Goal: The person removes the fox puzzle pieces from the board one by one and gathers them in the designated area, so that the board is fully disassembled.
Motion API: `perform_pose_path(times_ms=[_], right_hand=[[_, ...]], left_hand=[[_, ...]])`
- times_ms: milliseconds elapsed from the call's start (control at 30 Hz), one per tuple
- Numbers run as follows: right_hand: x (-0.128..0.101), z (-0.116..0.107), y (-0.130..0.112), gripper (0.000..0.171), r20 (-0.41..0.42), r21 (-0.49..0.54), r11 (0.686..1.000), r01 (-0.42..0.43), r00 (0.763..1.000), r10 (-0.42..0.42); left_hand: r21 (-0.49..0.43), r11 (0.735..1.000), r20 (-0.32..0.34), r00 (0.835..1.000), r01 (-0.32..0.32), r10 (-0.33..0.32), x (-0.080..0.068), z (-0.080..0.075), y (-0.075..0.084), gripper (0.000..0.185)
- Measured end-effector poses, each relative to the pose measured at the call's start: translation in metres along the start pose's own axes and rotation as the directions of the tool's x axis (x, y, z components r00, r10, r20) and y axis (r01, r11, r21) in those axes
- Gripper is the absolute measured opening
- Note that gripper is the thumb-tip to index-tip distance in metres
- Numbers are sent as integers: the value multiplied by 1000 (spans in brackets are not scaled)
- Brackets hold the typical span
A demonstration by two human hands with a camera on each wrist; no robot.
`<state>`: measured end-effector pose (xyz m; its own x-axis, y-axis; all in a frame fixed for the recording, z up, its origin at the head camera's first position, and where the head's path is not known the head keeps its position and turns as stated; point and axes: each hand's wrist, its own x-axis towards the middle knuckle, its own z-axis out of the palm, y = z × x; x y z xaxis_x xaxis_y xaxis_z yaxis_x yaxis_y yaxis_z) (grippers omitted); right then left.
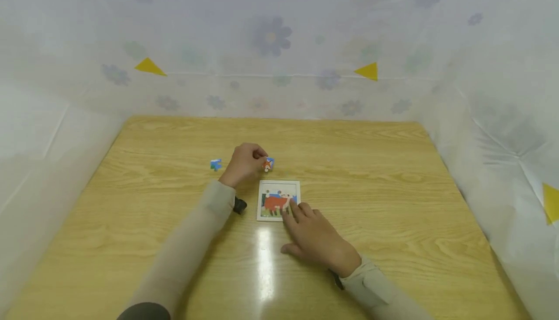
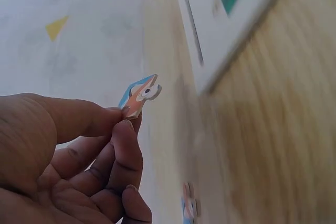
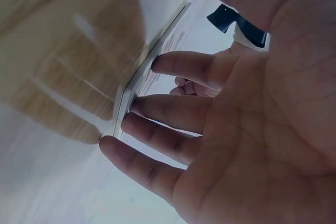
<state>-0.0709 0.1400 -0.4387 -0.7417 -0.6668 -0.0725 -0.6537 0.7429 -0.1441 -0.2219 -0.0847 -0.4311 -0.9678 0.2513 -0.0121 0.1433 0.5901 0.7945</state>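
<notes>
A white square puzzle frame (image 1: 301,186) lies on the table, its picture of a red-brown animal partly filled in and its upper strip bare white. Between thumb and forefinger my left hand (image 1: 245,161) pinches a puzzle piece (image 2: 137,98), orange and white with a blue edge and an eye drawn on it. That hand is just beyond the frame's top edge. My right hand (image 1: 316,237) lies with straight fingers at the frame's lower right, fingertips (image 3: 163,62) on its edge and picture. Another puzzle piece (image 1: 216,165), blue and green, lies left of the left hand.
The wooden table (image 1: 371,165) is bounded at the back and sides by a pale flowered sheet (image 1: 271,92) with yellow triangles on it. A dark wrist strap part (image 1: 239,205) hangs by the left cuff, close to the frame's left side.
</notes>
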Motion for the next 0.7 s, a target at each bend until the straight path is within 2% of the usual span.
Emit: perform_pose_path(times_ms=[133, 300, 500, 700], right_hand=[[0, 2, 0, 83, 10, -3, 1000, -3, 1000, 3], [0, 3, 0, 83, 15, 8, 1000, -9, 1000, 9], [0, 2, 0, 81, -6, 3, 1000, 1, 1000, -1], [0, 1, 1, 82, -9, -8, 1000, 5, 1000, -5]], left_hand=[[28, 999, -31, 999, 27, -26, 7, -5, -6, 13], [83, 995, -41, 998, 50, -47, 11, -4, -14, 9], [177, 984, -30, 1000, 14, -9, 16, -2, -21, 11], [228, 973, -10, 1000, -25, 28, 19, -3, -25, 10]])
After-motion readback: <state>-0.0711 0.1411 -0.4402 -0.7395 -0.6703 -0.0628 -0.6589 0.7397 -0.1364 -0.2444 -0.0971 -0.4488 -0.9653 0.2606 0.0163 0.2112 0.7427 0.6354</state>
